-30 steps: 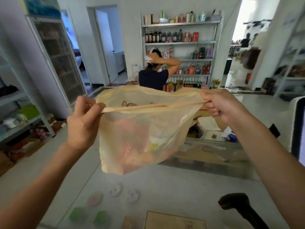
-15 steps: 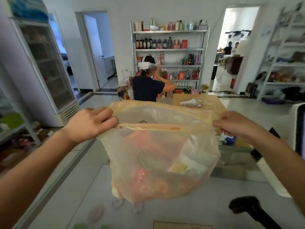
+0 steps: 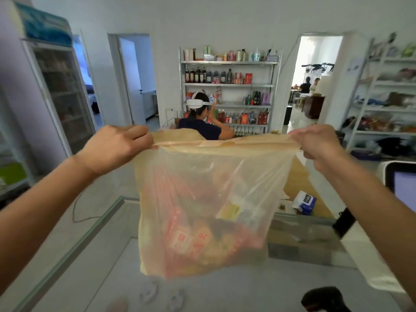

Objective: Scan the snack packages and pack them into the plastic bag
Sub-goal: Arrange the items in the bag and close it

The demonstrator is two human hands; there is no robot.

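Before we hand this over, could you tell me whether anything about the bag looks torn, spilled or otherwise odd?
Nothing stands out. The plastic bag hangs intact between the left hand and right hand, with the snack packages settled inside.

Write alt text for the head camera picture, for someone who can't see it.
Two bare hands, left hand and right hand, hold a translucent plastic bag of snack packages stretched taut above a shop counter. Stocked shelves stand behind.
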